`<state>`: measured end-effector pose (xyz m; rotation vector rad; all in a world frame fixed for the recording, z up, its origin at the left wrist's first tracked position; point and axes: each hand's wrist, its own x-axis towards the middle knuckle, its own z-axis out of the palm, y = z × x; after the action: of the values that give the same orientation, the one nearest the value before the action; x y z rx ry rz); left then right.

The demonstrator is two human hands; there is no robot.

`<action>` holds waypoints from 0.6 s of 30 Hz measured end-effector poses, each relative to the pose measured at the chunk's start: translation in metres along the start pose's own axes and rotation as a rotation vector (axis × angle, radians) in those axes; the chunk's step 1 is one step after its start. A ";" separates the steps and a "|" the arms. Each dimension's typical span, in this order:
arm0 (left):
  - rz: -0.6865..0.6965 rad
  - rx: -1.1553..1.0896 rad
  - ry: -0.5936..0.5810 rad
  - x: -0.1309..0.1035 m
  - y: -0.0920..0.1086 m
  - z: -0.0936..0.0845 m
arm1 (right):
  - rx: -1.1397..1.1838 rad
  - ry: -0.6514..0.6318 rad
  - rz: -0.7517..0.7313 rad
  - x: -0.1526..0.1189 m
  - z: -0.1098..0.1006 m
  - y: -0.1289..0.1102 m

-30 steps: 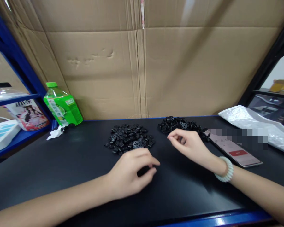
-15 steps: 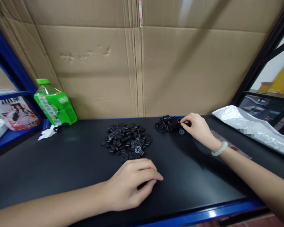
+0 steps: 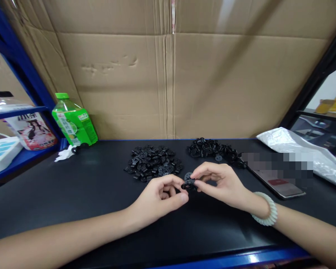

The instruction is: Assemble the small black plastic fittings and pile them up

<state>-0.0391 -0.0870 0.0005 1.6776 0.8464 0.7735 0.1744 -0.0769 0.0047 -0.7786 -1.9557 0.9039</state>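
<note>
Above the front middle of the black table, my two hands meet at a small black plastic part with a round perforated disc. My right hand is closed, pinching this part between thumb and fingertips. From the other side, my left hand closes its thumb and forefinger on the part's lower left edge. Whether one piece or two are held there, I cannot tell. Just behind my left hand lies a pile of similar black disc parts. A second heap of black parts spreads behind my right hand.
At the right lies a phone, with a silver plastic bag behind it. A green bottle and a white tissue stand back left. A blue shelf with another bottle borders the left; cardboard walls the back.
My right hand has come from the right heap toward the middle, bringing a black part. My left hand has risen slightly and now grips that part too. The view has shifted a little.
</note>
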 end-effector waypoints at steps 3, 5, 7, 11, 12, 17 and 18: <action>0.016 -0.097 0.008 0.002 -0.003 -0.002 | 0.041 -0.041 -0.023 -0.001 -0.001 0.001; 0.022 -0.128 -0.006 0.002 -0.004 -0.002 | 0.062 -0.073 -0.018 0.000 -0.001 0.002; 0.022 -0.146 0.003 0.002 -0.004 -0.002 | 0.067 -0.097 -0.014 0.000 -0.001 0.001; -0.005 -0.170 0.069 0.002 -0.001 -0.001 | 0.129 -0.144 0.016 -0.002 0.004 0.000; -0.015 -0.165 0.082 0.001 0.000 -0.001 | 0.179 -0.155 0.038 -0.002 0.005 0.000; -0.013 -0.118 0.116 0.001 -0.002 -0.002 | 0.307 -0.215 0.191 -0.003 0.010 0.001; -0.006 -0.110 0.112 0.001 -0.002 -0.002 | 0.277 -0.229 0.220 -0.002 0.011 0.002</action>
<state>-0.0407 -0.0851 -0.0013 1.5452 0.8702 0.9007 0.1665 -0.0809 -0.0019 -0.7632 -1.9052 1.4164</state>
